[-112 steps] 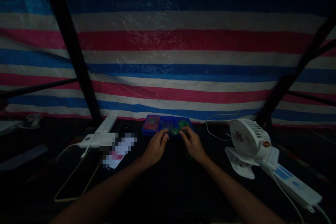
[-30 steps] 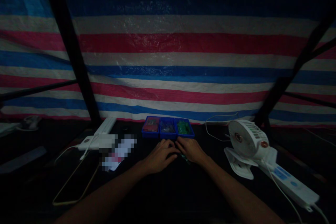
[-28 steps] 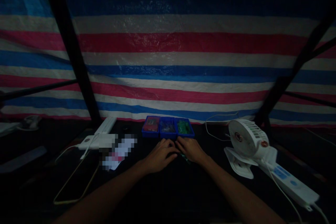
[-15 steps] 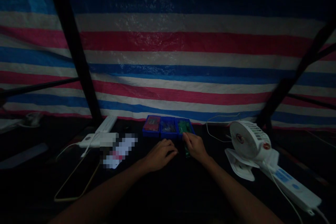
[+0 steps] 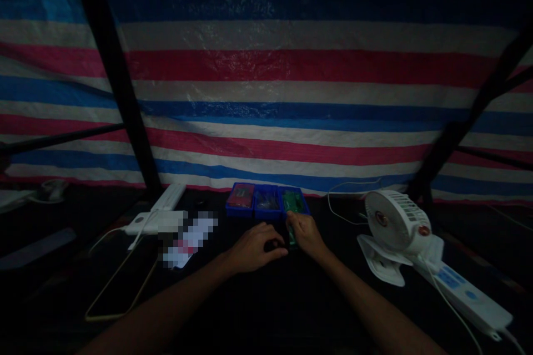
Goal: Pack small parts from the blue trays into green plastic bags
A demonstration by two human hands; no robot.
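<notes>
My right hand [image 5: 307, 234] is closed around a small green piece [image 5: 292, 237], which shows below the fingers; the dimness hides its exact kind. It sits just in front of the right-hand blue bin [image 5: 308, 210], where more green pieces [image 5: 292, 200] lie. To the left, my left hand [image 5: 255, 247] rests low over the black table, fingers curved and thumb apart, with nothing seen in it. The middle blue bin [image 5: 267, 214] holds greyish pieces. Reddish pieces [image 5: 241, 196] fill the left blue bin [image 5: 239, 212].
At right, a white clip fan [image 5: 395, 221] stands by a white power strip [image 5: 468, 294]. At left are a phone [image 5: 125, 283], a white adapter [image 5: 139, 223] with cables, and a partly blurred packet [image 5: 195, 238]. A striped tarp [image 5: 275, 66] hangs behind, between dark metal posts.
My right hand has shifted slightly left and down with the green piece. My left hand's thumb and fingers have spread a little and moved slightly right, nearer the green piece.
</notes>
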